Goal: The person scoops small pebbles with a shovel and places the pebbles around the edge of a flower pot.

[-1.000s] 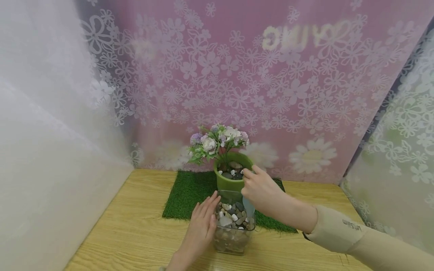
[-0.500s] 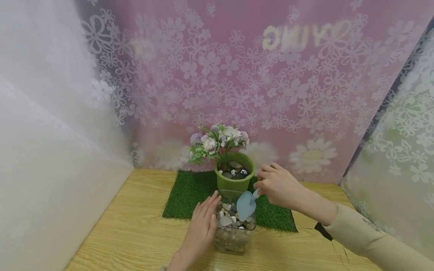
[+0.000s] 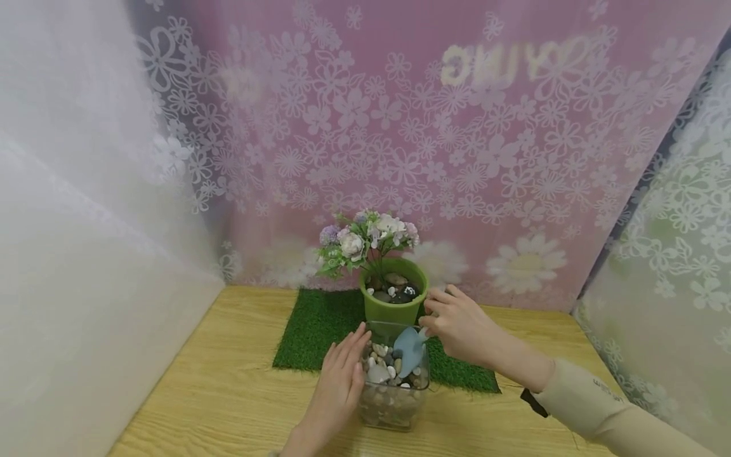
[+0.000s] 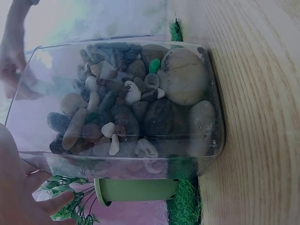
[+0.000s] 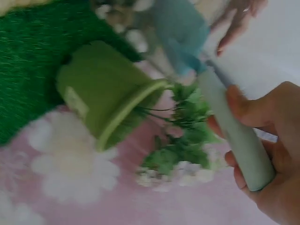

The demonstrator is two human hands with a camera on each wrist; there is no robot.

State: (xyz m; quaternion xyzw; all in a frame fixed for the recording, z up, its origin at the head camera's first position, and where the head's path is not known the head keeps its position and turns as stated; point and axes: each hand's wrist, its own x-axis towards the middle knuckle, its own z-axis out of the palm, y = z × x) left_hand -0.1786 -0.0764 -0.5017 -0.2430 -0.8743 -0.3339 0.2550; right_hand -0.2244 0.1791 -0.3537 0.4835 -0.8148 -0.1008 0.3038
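Ok | R grip (image 3: 461,325) holds trowel (image 3: 408,351) | L grip (image 3: 341,376) touches clr bin (image 3: 394,406)

Pebbles (image 3: 378,373) are held in the container (image 3: 394,386), the flowerpot (image 3: 391,311) is set behind it, the left hand (image 3: 339,376) at its left.

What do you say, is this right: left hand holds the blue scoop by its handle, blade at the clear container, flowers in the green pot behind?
Wrong hand: the right hand holds the blue scoop by its handle, as the right wrist view shows. The rest stands: blade at the clear container, flowers in the green pot.
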